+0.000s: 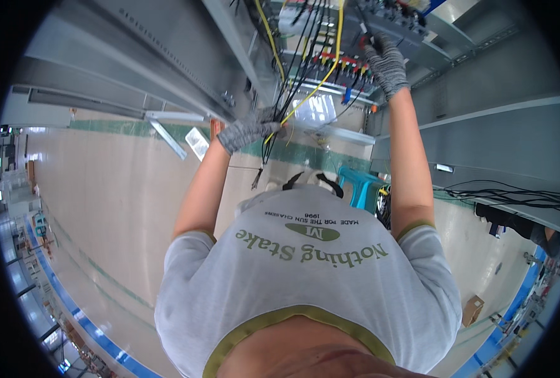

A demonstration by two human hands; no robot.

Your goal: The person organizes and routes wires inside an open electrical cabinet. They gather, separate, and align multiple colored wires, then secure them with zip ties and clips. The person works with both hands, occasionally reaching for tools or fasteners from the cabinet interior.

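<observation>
My left hand (249, 132), in a grey knitted glove, is closed around a bundle of black wires (290, 88) hanging down inside a grey metal cabinet. A yellow wire (322, 83) passes down to the same hand. The loose black ends (257, 179) dangle below it. Further up on the right, my right hand (388, 68), gloved alike, is raised to a dark grey electrical device (393, 28). Its fingers are bent around what looks like a black wire (362, 20); the fingertips are partly hidden. Just left of this hand runs a row of terminals (336, 66) with red, yellow and green parts.
Metal cabinet panels (147, 50) rise on the left, with another panel (481, 126) on the right. A teal stool (358, 186) stands near my legs. Black cables (506, 194) lie at the right. A metal strip (166, 138) and a white tray-like piece (197, 142) lie at left.
</observation>
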